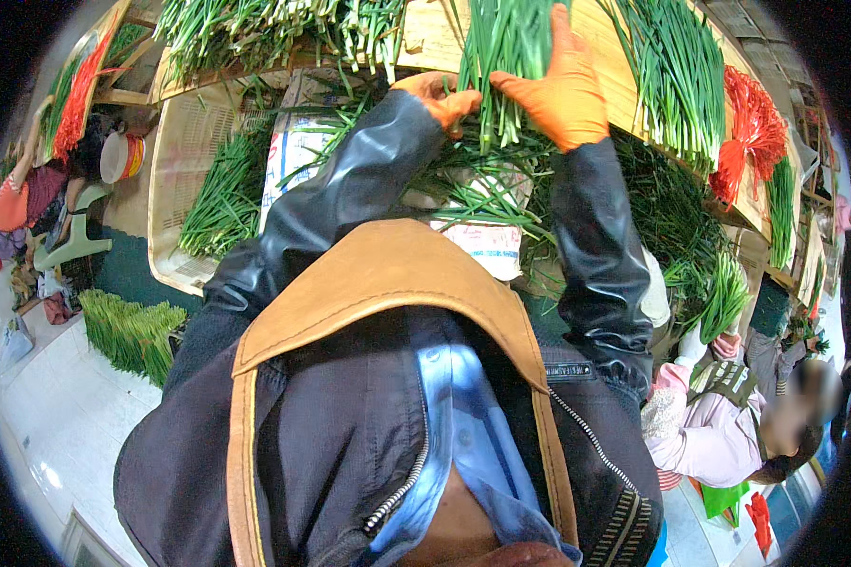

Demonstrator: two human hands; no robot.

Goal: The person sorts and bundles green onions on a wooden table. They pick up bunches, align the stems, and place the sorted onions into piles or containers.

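Both my hands wear orange gloves and are at the near edge of a wooden table (pixel 432 35). My right hand (pixel 564 92) lies against the right side of a bunch of green chives (pixel 503 64), thumb and fingers spread; part of the bunch is blurred. My left hand (pixel 440 99) is at the left of the bunch's pale stem ends, fingers curled, and whether it pinches any stem cannot be made out. A large heap of chives (pixel 276 32) lies on the table to the left, and a neat row of chives (pixel 674 85) to the right.
Red plastic ties (pixel 744 135) hang over the table's right end. Below the table stand a plastic crate (pixel 177 191) with chives and printed sacks (pixel 486 244) strewn with leaves. Another person (pixel 716 439) holding chives is at the right; one more (pixel 35 191) is far left. Bundled chives (pixel 131 329) stand on the floor.
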